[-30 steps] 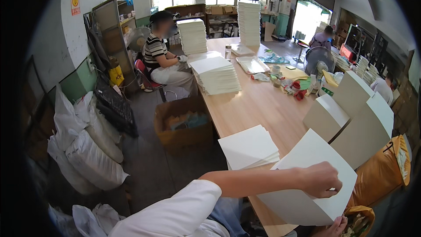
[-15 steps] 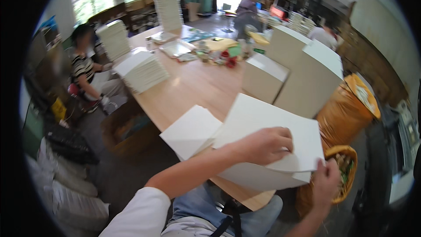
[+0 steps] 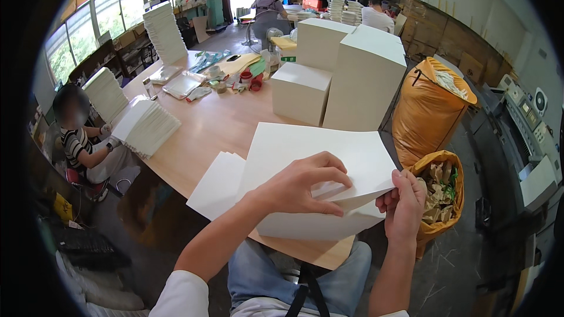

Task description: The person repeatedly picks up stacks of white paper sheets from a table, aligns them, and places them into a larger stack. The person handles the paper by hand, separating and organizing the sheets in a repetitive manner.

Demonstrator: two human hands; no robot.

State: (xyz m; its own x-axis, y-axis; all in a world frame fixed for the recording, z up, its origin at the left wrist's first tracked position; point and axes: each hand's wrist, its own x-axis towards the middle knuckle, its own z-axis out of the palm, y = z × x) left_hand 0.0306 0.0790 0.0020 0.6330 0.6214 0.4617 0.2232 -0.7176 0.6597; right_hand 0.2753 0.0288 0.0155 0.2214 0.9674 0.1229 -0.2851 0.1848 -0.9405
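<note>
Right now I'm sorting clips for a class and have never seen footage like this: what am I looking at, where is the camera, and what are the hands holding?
There is no machine here. A camera worn on a person's head looks down at their two bare hands; its wide lens bends straight edges near the rim. The forearms enter from the bottom edge. The left hand lies flat on top of a stack of large white sheets, fingers spread. The right hand pinches the stack's right edge, lifting the top sheets a little. The stack rests on a long wooden table, partly over another white pile. Farther along stand tall white blocks of paper and small clutter. An orange sack of paper scraps stands to the right. Another seated person works at the left.
</note>
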